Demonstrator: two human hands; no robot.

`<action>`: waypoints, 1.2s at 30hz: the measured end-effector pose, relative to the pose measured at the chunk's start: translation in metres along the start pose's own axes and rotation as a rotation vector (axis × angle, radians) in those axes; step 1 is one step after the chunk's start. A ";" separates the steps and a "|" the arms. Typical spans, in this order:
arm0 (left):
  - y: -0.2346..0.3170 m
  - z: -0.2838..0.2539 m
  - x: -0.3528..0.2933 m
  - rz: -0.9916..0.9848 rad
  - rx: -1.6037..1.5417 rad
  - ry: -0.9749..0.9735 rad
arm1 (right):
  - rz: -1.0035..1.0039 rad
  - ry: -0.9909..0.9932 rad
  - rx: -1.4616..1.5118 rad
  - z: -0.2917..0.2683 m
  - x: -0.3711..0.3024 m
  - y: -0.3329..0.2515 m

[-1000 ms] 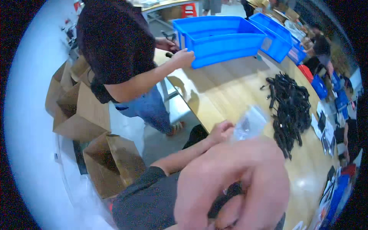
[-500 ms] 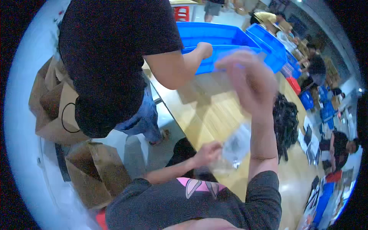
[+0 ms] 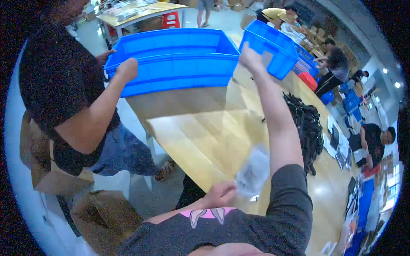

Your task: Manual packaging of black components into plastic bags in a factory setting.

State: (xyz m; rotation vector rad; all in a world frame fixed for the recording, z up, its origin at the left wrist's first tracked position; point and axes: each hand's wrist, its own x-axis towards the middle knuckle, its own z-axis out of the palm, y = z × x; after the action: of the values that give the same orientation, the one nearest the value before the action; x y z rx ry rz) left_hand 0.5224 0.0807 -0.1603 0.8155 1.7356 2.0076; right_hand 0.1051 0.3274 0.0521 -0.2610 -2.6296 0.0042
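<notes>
My left hand [image 3: 221, 194] is closed at the edge of a clear plastic bag [image 3: 253, 173], which is blurred and hangs over the near part of the table. What the bag contains cannot be made out. With my arm stretched far forward, my right hand [image 3: 252, 59] is at the right end of a long blue plastic bin [image 3: 179, 70], its fingers closed at the rim corner and partly hidden. A co-worker in a black shirt grips the same bin at its left end with both hands. To the right of my forearm lies a heap of black straps or cords [image 3: 305, 128].
A second blue bin [image 3: 271, 49] stands on the wooden table [image 3: 188, 136] beyond my right hand. Papers and dark packets [image 3: 339, 145] lie at the right. Open cardboard boxes [image 3: 104, 213] stand on the floor at left. Other people work farther off.
My right hand has gone from raised and open over the table to the bin's right end. The co-worker and the bin have shifted left. My left hand stays by the bag.
</notes>
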 end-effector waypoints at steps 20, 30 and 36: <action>0.018 -0.014 -0.002 0.035 -0.040 -0.055 | -0.022 -0.267 0.056 -0.016 0.033 0.143; 0.005 -0.009 0.000 0.078 0.183 -0.065 | -0.695 -0.347 0.304 -0.061 -0.027 -0.079; -0.002 -0.001 0.000 0.203 0.118 -0.016 | -0.442 0.190 0.235 -0.050 0.021 -0.045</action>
State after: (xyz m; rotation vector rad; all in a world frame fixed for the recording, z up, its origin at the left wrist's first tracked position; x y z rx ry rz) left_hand 0.5212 0.0799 -0.1619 1.0823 1.8418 2.0326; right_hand 0.1026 0.2845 0.1079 0.3827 -2.4140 0.1317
